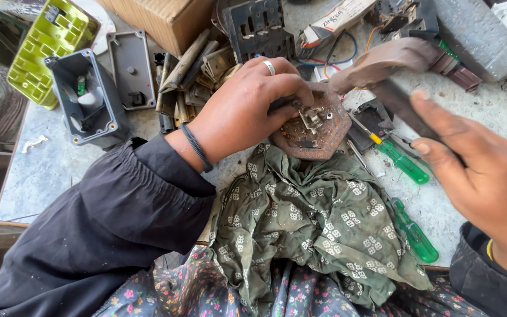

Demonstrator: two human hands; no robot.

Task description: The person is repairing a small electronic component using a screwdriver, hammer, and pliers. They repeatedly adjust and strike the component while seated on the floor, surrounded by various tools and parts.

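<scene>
My left hand (247, 108), with a ring and a black wristband, grips the left rim of a rusty octagonal metal part (315, 126) that rests on the bench, its dirty inside with a small metal fitting facing up. My right hand (482, 170) holds the dark handle of a worn brush (382, 64), blurred, whose head hangs just above the part's upper right edge. A crumpled green patterned cloth (318, 223) lies below the part, over the bench's front edge.
Two green-handled screwdrivers (403, 161) (415, 235) lie right of the cloth. A grey plastic housing (86, 100), a flat grey cover (129, 70), a lime-green grid piece (48, 47), a cardboard box (165, 20), metal strips (192, 70) and a dark socket plate (259, 29) crowd the back.
</scene>
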